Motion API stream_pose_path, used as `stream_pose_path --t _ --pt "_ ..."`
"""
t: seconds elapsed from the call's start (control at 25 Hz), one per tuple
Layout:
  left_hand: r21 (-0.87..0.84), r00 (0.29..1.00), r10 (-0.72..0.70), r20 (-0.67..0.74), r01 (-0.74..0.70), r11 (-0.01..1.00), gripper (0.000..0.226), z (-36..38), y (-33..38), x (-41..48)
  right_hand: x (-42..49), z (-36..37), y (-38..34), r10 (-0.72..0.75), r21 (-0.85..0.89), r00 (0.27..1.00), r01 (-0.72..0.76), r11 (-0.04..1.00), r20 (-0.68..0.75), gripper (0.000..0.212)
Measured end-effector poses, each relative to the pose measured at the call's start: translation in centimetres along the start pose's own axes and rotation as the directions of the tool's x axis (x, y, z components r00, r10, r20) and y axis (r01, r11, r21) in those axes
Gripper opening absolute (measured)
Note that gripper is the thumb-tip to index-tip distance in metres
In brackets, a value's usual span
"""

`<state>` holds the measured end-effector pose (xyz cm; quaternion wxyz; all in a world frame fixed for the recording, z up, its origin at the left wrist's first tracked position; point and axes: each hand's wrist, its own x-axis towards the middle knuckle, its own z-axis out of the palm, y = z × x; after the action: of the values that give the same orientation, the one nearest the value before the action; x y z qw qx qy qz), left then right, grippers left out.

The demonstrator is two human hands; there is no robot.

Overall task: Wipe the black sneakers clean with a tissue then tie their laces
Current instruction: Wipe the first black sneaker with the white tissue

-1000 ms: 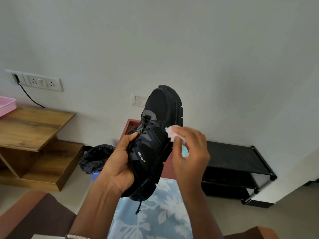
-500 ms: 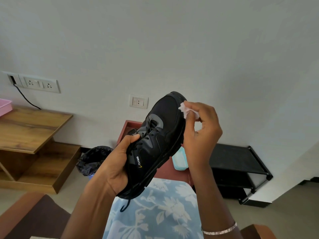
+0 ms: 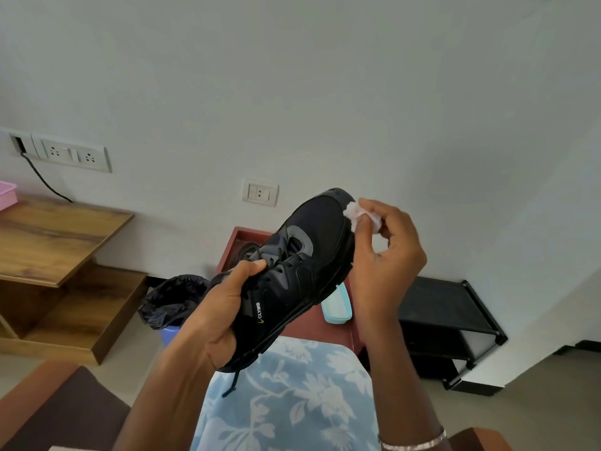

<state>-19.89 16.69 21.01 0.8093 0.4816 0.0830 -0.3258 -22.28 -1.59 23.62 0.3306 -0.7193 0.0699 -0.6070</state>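
Note:
A black sneaker (image 3: 309, 255) with a CLYMB label is held up in front of me, toe pointing up and to the right. My left hand (image 3: 221, 307) grips it around the heel and tongue, thumb on the laces. A loose lace end (image 3: 231, 384) dangles below the heel. My right hand (image 3: 383, 255) pinches a crumpled white tissue (image 3: 357, 214) against the right side of the toe. Behind the shoe a second dark sneaker (image 3: 247, 252) lies partly hidden in a red-brown box (image 3: 242, 236).
A bin with a black bag (image 3: 172, 301) stands on the floor at left. A wooden shelf unit (image 3: 58, 255) is further left, a black shoe rack (image 3: 448, 314) at right. A light blue container (image 3: 338, 304) sits below the shoe. Blue floral cloth (image 3: 292, 402) covers my lap.
The right hand has slid the tissue from the middle of the shoe's side up to the toe. The shoe has tilted flatter, toe swinging to the right.

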Motion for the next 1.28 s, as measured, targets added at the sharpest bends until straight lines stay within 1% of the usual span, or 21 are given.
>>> stream_pose_path --t 0.08,0.16,0.28,0.36,0.52,0.6,0.72,0.8,0.88,0.96,1.04,1.12,1.2,1.28 --pt "-0.011 1.000 -0.002 -0.006 0.002 1.000 0.045 0.1 -0.1 -0.1 0.5 0.1 -0.1 -0.017 -0.005 1.000 0.017 1.000 0.013 0.015" --pt "-0.033 1.000 0.002 -0.004 -0.002 0.999 0.051 0.1 -0.1 0.0 -1.4 -0.1 -0.1 -0.042 -0.007 0.999 0.043 0.999 0.024 0.014" --pt "-0.075 0.999 0.031 -0.010 -0.031 0.997 0.043 -0.1 0.1 0.2 -6.8 -0.5 -0.2 -0.032 -0.006 0.996 0.033 0.999 0.081 0.010" --pt "-0.047 0.999 0.046 -0.008 -0.046 0.998 0.039 -0.1 0.1 0.3 -8.5 -0.4 -0.5 -0.016 -0.012 0.995 0.017 1.000 0.099 0.014" --pt "0.024 0.998 0.052 -0.018 -0.051 0.998 0.037 0.1 -0.2 0.1 -4.3 0.0 -1.0 -0.033 -0.005 0.998 0.034 0.999 0.055 0.013" --pt "0.022 0.999 0.041 -0.012 -0.040 0.999 0.038 0.2 -0.5 -0.1 -2.2 0.1 -1.3 -0.043 -0.021 0.998 0.044 0.999 0.048 0.017" --pt "0.014 0.999 0.054 0.000 -0.054 0.998 0.036 0.1 -0.5 0.0 -3.7 0.0 -1.1 -0.055 -0.032 0.995 0.058 0.998 0.086 0.018" --pt "0.010 0.997 0.072 0.016 -0.072 0.997 0.040 0.1 -0.4 0.0 -6.9 -0.1 -1.0 -0.068 -0.076 0.988 0.079 0.994 0.135 0.017" --pt "0.015 0.995 0.098 0.023 -0.099 0.995 0.039 0.2 -0.5 0.1 -9.2 0.1 -1.2 -0.096 -0.128 0.977 0.122 0.984 0.189 0.020" --pt "0.052 0.993 0.118 0.007 -0.118 0.992 0.036 0.2 -0.6 0.1 -8.9 0.5 -1.1 -0.098 -0.135 0.973 0.128 0.983 0.210 0.024" --pt "0.105 0.992 0.128 -0.014 -0.126 0.986 0.032 0.1 -0.6 0.1 -6.9 0.7 -0.8 -0.102 -0.142 0.979 0.128 0.982 0.179 0.021" --pt "0.131 0.989 0.145 -0.024 -0.141 0.981 0.029 0.2 -0.8 0.1 -4.6 0.6 0.0 -0.095 -0.203 0.988 0.119 0.972 0.124 0.018" --pt "0.144 0.988 0.148 -0.035 -0.142 0.979 0.030 0.4 -1.0 0.0 -3.2 0.6 0.6 -0.069 -0.257 0.993 0.091 0.962 0.092 0.020" --pt "0.143 0.988 0.151 -0.024 -0.146 0.979 0.034 0.7 -1.1 0.0 -4.0 0.8 0.3 -0.055 -0.256 0.994 0.077 0.964 0.090 0.020"
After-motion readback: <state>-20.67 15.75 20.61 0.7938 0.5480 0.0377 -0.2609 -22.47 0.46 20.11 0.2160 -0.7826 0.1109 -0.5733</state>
